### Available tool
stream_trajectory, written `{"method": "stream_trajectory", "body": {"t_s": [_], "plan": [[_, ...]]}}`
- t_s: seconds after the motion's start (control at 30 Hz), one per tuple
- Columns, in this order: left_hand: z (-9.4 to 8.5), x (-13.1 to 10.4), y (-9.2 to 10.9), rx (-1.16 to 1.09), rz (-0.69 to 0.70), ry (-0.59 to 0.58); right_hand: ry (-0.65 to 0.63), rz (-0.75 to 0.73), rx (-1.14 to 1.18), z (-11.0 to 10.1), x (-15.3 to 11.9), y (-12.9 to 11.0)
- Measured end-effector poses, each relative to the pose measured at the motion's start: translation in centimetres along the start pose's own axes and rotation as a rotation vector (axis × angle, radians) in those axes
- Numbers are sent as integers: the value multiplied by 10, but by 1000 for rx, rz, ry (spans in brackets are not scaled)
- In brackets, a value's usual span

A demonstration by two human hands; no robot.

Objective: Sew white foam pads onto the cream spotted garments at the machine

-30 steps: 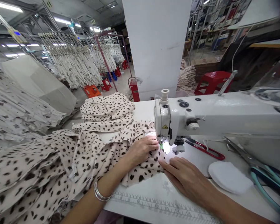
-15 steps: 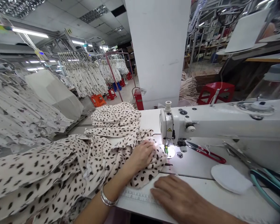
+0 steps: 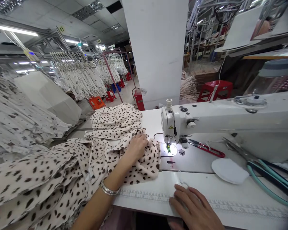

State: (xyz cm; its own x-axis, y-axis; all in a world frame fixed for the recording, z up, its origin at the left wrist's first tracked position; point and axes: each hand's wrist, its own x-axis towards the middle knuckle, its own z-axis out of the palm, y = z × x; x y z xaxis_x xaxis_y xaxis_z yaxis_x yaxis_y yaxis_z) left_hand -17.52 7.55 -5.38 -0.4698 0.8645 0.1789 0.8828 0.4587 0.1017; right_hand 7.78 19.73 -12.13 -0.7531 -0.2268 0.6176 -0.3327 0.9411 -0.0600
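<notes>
Cream fabric with dark spots lies bunched on the sewing table, its right edge a little left of the lit presser foot. My left hand is closed on a fold of this fabric, its fingertips partly hidden in the cloth. On the table's front part, my right hand rests palm down with fingers stretched out and holds nothing. Just beyond its fingertips lies a wisp of pale thread. The white sewing machine stands behind, its needle area apart from the fabric.
Red-handled snips lie under the machine arm. Right of them are a white rounded pad and large teal-handled scissors. A printed ruler runs along the front edge. A white pillar rises behind the table.
My left hand has moved left with the fabric, away from the needle. My right hand has shifted right along the table. The view has turned slightly.
</notes>
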Motion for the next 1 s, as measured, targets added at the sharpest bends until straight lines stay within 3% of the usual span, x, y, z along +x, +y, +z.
{"method": "stream_trajectory", "body": {"t_s": [0.13,0.3,0.4,0.53,0.7,0.83,1.0], "plan": [[-4,14,2,27,-127,-4,-17,165,94,-5,19,2],[-5,31,-13,40,-165,-163,120,405,104,9,48,11],[-11,16,-11,35,-161,-134,186,499,99,13,50,15],[-26,-30,6,-19,-159,-20,209,545,115,16,46,7],[-30,-80,24,-163,30,185,160,469,242,22,56,-23],[-23,-98,28,-152,79,185,167,329,303,22,63,-40],[-20,-102,25,-96,109,137,272,255,368,22,52,-39]]}}
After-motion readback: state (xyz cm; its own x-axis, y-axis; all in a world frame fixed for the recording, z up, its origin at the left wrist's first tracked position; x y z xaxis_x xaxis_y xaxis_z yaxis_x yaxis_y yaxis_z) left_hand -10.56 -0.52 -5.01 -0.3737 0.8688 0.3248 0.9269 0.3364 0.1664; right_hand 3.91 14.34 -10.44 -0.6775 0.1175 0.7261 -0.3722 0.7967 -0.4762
